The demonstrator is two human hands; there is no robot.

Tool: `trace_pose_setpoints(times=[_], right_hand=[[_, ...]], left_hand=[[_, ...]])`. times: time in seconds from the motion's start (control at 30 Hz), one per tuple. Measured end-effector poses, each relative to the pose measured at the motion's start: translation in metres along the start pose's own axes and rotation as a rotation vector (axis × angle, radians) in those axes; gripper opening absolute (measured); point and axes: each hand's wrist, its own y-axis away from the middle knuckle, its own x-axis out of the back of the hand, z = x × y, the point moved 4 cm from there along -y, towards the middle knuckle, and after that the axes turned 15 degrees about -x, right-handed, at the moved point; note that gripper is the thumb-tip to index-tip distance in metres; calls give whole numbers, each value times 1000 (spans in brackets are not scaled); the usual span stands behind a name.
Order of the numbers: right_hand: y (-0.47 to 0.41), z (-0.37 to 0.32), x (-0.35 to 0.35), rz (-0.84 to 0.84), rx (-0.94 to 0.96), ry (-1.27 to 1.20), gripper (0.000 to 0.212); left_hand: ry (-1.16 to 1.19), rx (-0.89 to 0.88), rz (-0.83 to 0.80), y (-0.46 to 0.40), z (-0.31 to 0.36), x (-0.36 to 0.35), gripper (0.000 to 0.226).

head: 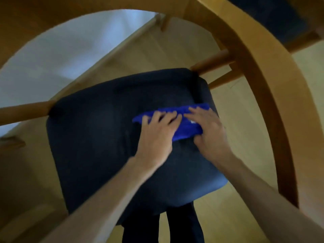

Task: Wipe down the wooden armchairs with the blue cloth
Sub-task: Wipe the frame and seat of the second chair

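Nearest to you, at the bottom edge, your dark trouser legs (182,225) stand on the pale wooden floor (242,130), partly tucked under the front of the seat. Both your bare forearms reach forward from there over the dark navy seat cushion (91,137) of the wooden armchair (259,88). Your left hand (156,137) lies on the cushion with its fingers spread and laid over the near-left part of the blue cloth (184,120); the fingers look fairly straight and pressing down, not wrapped round the fabric. Your right hand (208,130) rests just beside it, touching the right part of the same cloth, fingers stretched across the top and the thumb down at the cloth's near edge; the picture is blurred, so whether the thumb pinches the fabric you cannot tell. The cloth itself is bunched into a long band lying on the right rear part of the cushion, close to its right edge. Beyond your hands, two round wooden posts rise at the back corners of the seat and meet the curved wooden rail that arches over the top and sweeps down the right side. Farther off, through that arch, a white wall (57,55) and a pale baseboard (108,62) show.
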Motion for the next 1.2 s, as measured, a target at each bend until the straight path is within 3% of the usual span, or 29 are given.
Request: trace_pose_setpoints(times=[0.1,0.2,0.27,0.33,0.43,0.53,0.63,0.77,0.87,0.97,1.07,1.2], right_hand=[[12,10,8,-56,26,-5,68],[-14,1,26,218,91,-112,52],[-44,-5,35,405,-2,-200,52],[-68,-8,32,475,-69,-215,56],[-77,-6,15,375,-115,-285,64],[-59,9,12,322,-195,-359,65],[-14,31,16,232,-252,-299,51],[27,56,17,93,-338,-195,55],[15,48,27,222,-338,-355,56],[-39,32,40,365,-392,-478,51],[-82,24,40,312,-382,-377,55],[-38,32,10,165,-242,-179,71]], left_hand=[[62,4,-37,15,14,-4,67],[86,21,186,-27,-10,25,62],[89,35,316,-71,-29,45,54],[91,42,301,-113,-43,50,43],[28,11,134,-133,-51,35,35],[-24,-17,131,-107,-35,25,48],[-23,-45,37,-69,7,11,48],[61,-109,-119,-28,39,-10,45],[-32,-139,64,-50,31,10,46],[-80,-60,248,-103,7,35,30],[-18,-22,133,-138,-20,33,26],[-24,-206,29,-103,-15,18,43]])
